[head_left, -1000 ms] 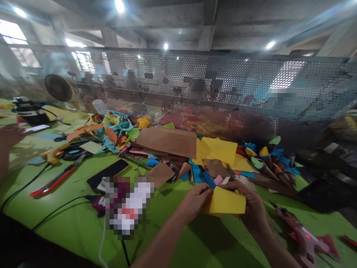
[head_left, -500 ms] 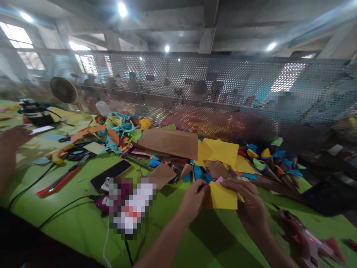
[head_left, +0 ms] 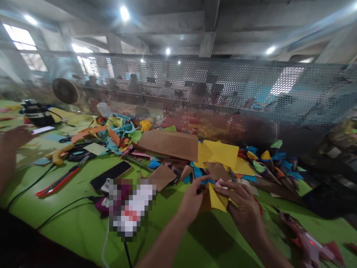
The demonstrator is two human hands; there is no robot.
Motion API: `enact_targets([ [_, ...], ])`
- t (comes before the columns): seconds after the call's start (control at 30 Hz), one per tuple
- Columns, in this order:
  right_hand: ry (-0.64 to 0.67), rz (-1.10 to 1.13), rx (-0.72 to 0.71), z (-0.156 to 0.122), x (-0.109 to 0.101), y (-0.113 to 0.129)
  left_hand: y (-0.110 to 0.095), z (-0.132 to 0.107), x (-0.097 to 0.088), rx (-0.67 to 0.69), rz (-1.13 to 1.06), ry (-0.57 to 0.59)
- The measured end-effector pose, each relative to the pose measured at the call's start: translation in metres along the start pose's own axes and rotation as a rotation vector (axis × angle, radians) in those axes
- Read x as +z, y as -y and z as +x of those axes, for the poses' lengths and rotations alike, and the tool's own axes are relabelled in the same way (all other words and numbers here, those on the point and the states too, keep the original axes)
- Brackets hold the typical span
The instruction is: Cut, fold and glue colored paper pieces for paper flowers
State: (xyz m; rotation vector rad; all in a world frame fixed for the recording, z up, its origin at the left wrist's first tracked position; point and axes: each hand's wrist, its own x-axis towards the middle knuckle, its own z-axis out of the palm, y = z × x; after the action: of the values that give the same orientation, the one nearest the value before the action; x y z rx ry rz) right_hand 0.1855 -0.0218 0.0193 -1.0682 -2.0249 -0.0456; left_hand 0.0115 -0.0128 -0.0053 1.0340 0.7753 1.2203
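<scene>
A small yellow paper (head_left: 216, 199) is held just above the green table (head_left: 75, 219) between both hands. My left hand (head_left: 192, 199) pinches its left corner. My right hand (head_left: 244, 206) curls around its right side, and the sheet is bent into a narrow pointed shape. Behind my hands lie larger yellow sheets (head_left: 220, 152) and brown paper (head_left: 170, 143).
Paper scraps and several small paper cones (head_left: 267, 167) cover the far table. A black phone (head_left: 111, 175), red-handled scissors (head_left: 60, 180), cables and a pink glue gun (head_left: 309, 242) lie around. Another person's hand (head_left: 12, 137) is at the left. A perforated metal screen (head_left: 223, 96) backs the table.
The flat yellow sheet has been folded inward into a narrower pointed shape, and my two hands have come closer together.
</scene>
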Motion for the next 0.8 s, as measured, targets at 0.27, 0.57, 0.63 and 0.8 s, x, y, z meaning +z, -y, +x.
enact_targets([
  [0.27,-0.032,0.171,0.159,0.004,0.0,-0.007,0.0,0.004,-0.007,0.117,0.061,-0.034],
  [0.57,-0.023,0.554,0.637,0.01,0.004,-0.022,-0.001,0.01,-0.015,0.091,-0.068,-0.099],
  [0.63,-0.085,0.5,0.613,0.029,-0.009,-0.023,0.0,0.01,-0.017,0.093,-0.09,-0.158],
  [0.8,-0.243,0.41,0.415,0.086,-0.064,-0.001,0.0,0.01,-0.019,0.061,-0.167,-0.245],
])
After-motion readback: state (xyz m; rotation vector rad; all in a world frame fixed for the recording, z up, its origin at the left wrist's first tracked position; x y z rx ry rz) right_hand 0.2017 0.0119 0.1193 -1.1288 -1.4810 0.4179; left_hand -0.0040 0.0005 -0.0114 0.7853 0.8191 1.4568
